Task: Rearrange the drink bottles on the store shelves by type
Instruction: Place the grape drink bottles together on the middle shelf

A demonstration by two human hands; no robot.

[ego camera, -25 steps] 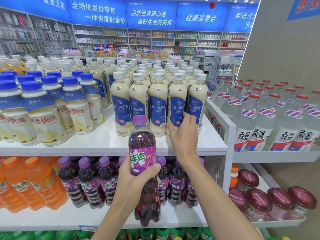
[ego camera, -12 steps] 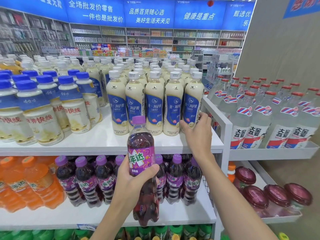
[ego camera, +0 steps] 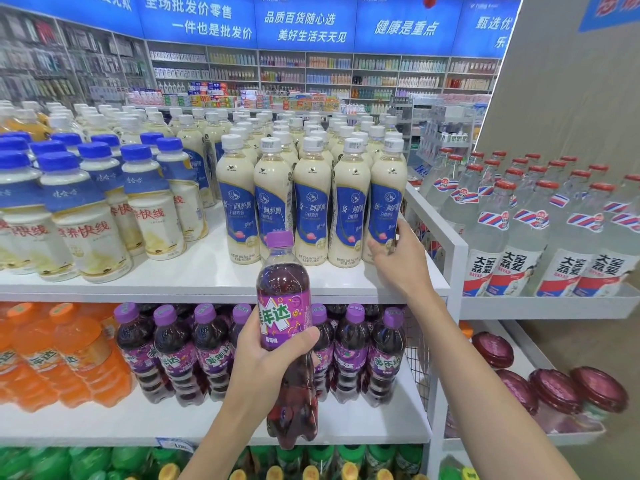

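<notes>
Soda [ego camera: 283,289] in left hand [ego camera: 266,358]; right hand [ego camera: 401,263] grips tea [ego camera: 386,199].

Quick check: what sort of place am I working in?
Most likely a retail store's drinks aisle: white shelves of milk tea bottles, purple soda bottles below, blue banners over stocked shelving behind.

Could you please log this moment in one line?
left hand: holds purple soda bottle | right hand: grips front-right milk tea bottle on upper shelf

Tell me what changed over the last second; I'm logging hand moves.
The right hand slid right along the front row and now grips the rightmost milk tea bottle low down. The left hand still holds the purple soda bottle.
</notes>
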